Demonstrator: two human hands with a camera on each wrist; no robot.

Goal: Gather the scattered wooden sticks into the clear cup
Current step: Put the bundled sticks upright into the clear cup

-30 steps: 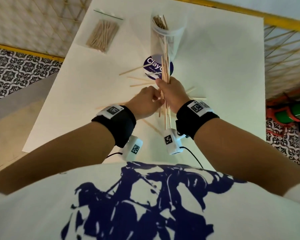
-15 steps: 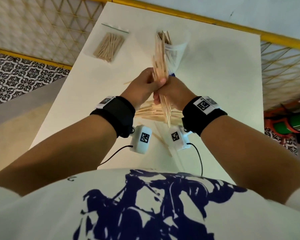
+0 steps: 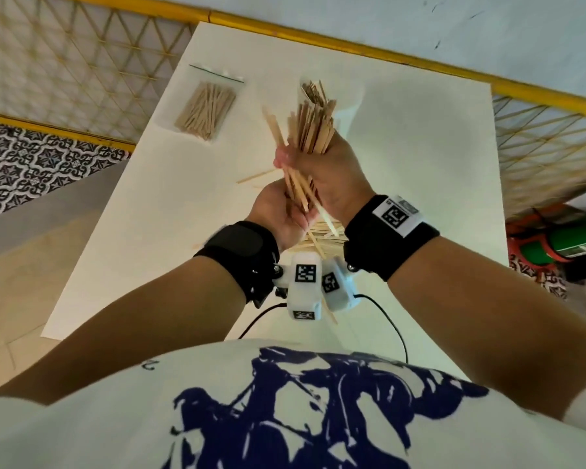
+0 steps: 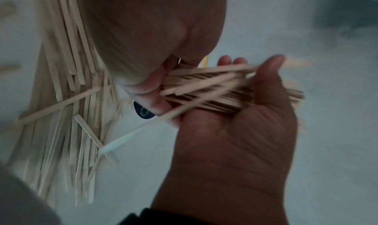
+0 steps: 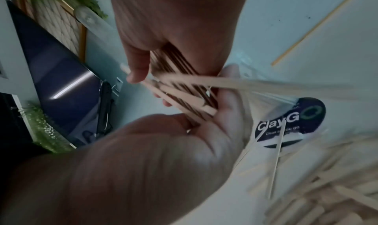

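A thick bundle of wooden sticks (image 3: 310, 137) stands nearly upright above the white table (image 3: 420, 164). My right hand (image 3: 332, 170) grips the bundle around its middle. My left hand (image 3: 278, 211) holds the lower ends, its thumb (image 4: 270, 82) curled over the sticks (image 4: 214, 91). The clear cup (image 3: 349, 110) stands just behind the bundle, mostly hidden, with sticks (image 3: 313, 91) inside it. Under my wrists a pile of more sticks (image 3: 322, 238) lies on the table. In the right wrist view the bundle (image 5: 184, 95) runs between both palms.
A clear bag of sticks (image 3: 207, 110) lies at the far left of the table. A round blue sticker (image 5: 290, 121) is on the table below my hands. One loose stick (image 3: 254, 177) lies left of my hands. A yellow rail (image 3: 352, 52) borders the far edge.
Both hands have lifted the bundle off the table and raised it toward the cup. The sticks now splay out at the top, and the left hand has turned palm up.
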